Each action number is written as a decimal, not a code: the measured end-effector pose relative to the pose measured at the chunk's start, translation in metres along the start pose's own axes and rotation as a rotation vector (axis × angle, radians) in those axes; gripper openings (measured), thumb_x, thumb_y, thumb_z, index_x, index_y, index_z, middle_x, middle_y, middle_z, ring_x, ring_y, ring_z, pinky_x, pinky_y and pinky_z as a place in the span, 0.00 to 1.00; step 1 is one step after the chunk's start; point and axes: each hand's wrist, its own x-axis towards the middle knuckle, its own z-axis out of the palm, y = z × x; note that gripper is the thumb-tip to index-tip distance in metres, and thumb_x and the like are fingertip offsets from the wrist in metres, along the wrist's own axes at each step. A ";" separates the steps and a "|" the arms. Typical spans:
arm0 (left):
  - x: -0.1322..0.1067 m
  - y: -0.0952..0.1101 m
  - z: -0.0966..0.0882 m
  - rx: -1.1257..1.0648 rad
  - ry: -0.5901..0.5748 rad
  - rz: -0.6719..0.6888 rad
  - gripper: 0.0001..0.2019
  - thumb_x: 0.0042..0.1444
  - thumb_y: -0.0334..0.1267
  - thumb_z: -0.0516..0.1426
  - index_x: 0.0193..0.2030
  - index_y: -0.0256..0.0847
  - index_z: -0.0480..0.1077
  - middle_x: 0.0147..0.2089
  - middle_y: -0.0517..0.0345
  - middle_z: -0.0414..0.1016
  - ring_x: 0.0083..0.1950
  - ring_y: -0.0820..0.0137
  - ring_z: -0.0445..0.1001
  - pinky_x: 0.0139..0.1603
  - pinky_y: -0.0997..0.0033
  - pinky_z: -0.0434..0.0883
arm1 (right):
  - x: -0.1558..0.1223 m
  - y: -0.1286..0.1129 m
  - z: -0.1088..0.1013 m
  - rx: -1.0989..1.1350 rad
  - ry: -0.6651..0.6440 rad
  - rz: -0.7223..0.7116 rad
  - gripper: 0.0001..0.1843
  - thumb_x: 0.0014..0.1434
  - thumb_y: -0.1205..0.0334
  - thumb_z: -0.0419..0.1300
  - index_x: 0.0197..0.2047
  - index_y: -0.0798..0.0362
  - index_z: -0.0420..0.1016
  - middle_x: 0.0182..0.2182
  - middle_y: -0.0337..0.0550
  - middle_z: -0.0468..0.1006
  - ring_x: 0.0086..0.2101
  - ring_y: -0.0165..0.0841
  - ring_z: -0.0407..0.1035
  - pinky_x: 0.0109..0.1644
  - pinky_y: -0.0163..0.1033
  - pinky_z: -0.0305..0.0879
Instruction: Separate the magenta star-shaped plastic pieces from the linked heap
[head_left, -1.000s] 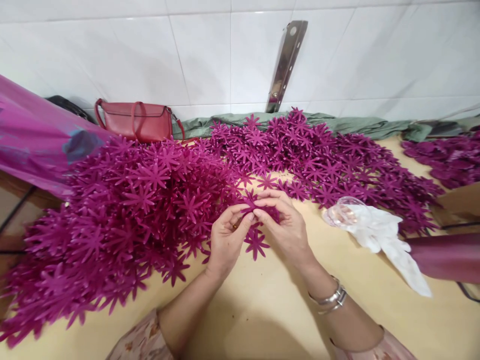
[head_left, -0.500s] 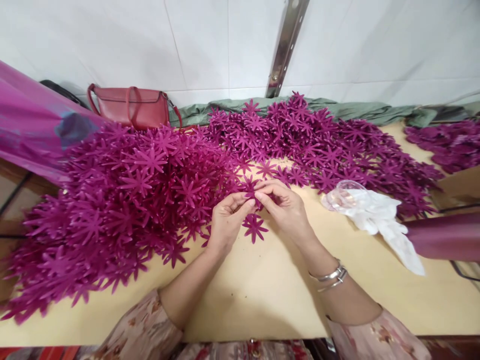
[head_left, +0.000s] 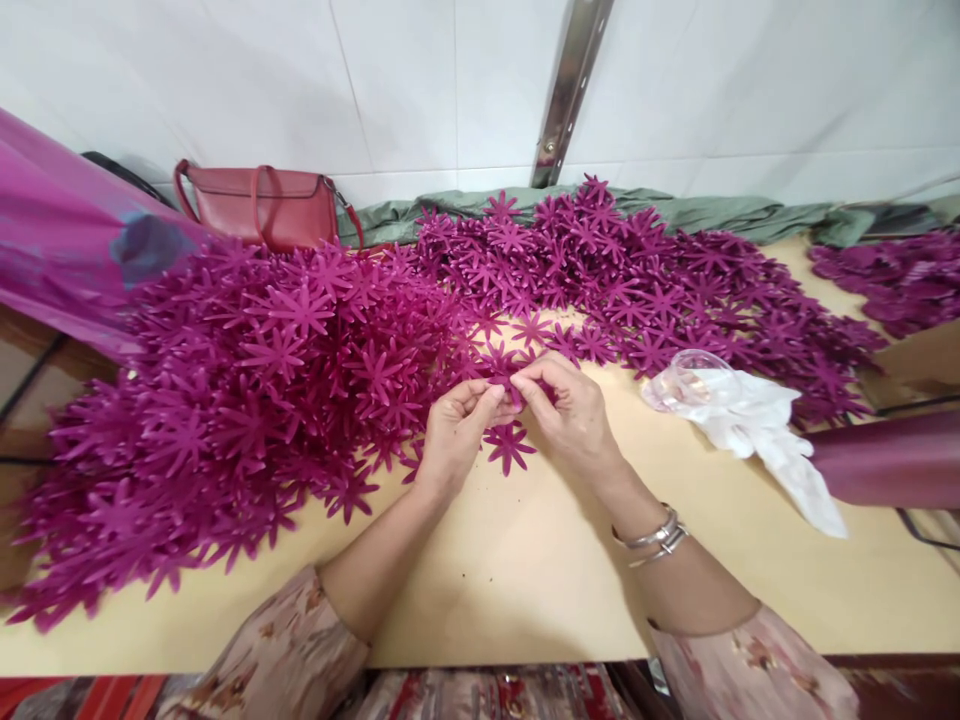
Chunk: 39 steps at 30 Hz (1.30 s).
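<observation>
My left hand [head_left: 460,432] and my right hand [head_left: 568,412] meet fingertip to fingertip over the middle of the table. Both are closed in a pinch on a purple flower piece [head_left: 509,392] with narrow petals, partly covered by my fingers. Just below them a single purple flower [head_left: 508,449] lies flat on the table. A tall heap of such flowers [head_left: 277,400] spreads to the left of my left hand. Behind my hands, a darker purple heap [head_left: 637,270] stretches toward the right.
A clear plastic container with white crumpled cloth [head_left: 750,410] lies right of my right arm. A red handbag [head_left: 262,205] stands against the tiled wall, beside green fabric [head_left: 720,215]. More purple pieces [head_left: 900,280] lie far right on the beige table [head_left: 517,590].
My right fingertips have shifted slightly off the left ones, and the left fingers have curled more around the piece. The view has tilted a little; the heaps look the same.
</observation>
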 end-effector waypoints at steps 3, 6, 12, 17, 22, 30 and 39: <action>0.002 0.000 -0.002 -0.008 0.018 -0.001 0.16 0.50 0.47 0.73 0.36 0.38 0.78 0.31 0.59 0.83 0.32 0.70 0.84 0.40 0.70 0.81 | 0.000 -0.001 0.002 0.128 -0.007 0.106 0.03 0.64 0.63 0.66 0.37 0.48 0.80 0.34 0.39 0.78 0.37 0.35 0.73 0.45 0.41 0.69; 0.002 0.001 -0.002 -0.020 0.030 0.004 0.15 0.51 0.47 0.72 0.35 0.38 0.79 0.30 0.62 0.83 0.31 0.73 0.83 0.39 0.73 0.80 | 0.001 -0.001 0.004 0.280 -0.016 0.194 0.04 0.59 0.62 0.70 0.39 0.48 0.81 0.37 0.39 0.80 0.40 0.35 0.75 0.47 0.41 0.70; 0.001 0.002 0.000 -0.026 -0.026 -0.029 0.15 0.47 0.43 0.74 0.38 0.39 0.79 0.33 0.59 0.85 0.35 0.69 0.84 0.43 0.69 0.81 | 0.004 0.006 0.004 0.529 -0.047 0.382 0.09 0.59 0.54 0.70 0.34 0.50 0.79 0.27 0.35 0.76 0.27 0.30 0.67 0.35 0.37 0.67; 0.004 0.001 -0.001 -0.032 -0.010 -0.002 0.15 0.48 0.43 0.74 0.37 0.38 0.78 0.32 0.60 0.82 0.34 0.72 0.82 0.43 0.69 0.81 | 0.006 0.007 0.003 0.749 0.095 0.486 0.13 0.56 0.50 0.73 0.32 0.49 0.77 0.27 0.33 0.73 0.27 0.28 0.65 0.36 0.35 0.68; 0.005 0.002 -0.004 -0.064 0.062 0.050 0.14 0.50 0.42 0.72 0.35 0.41 0.74 0.32 0.67 0.77 0.35 0.77 0.78 0.48 0.71 0.80 | 0.007 0.014 0.000 0.962 0.223 0.557 0.14 0.54 0.54 0.76 0.33 0.47 0.76 0.31 0.32 0.77 0.34 0.29 0.74 0.49 0.36 0.74; 0.005 0.007 -0.002 -0.126 0.151 0.046 0.17 0.48 0.41 0.72 0.39 0.43 0.71 0.27 0.70 0.73 0.33 0.74 0.79 0.53 0.60 0.80 | 0.010 0.021 -0.006 1.037 0.183 0.738 0.23 0.61 0.37 0.64 0.45 0.48 0.79 0.47 0.46 0.85 0.49 0.38 0.80 0.54 0.43 0.78; 0.006 0.007 -0.002 -0.163 0.162 0.025 0.17 0.49 0.41 0.72 0.42 0.43 0.72 0.35 0.64 0.80 0.39 0.69 0.83 0.58 0.57 0.78 | 0.008 0.017 0.002 0.825 0.149 0.640 0.21 0.49 0.51 0.78 0.43 0.48 0.80 0.39 0.42 0.88 0.40 0.37 0.83 0.56 0.46 0.77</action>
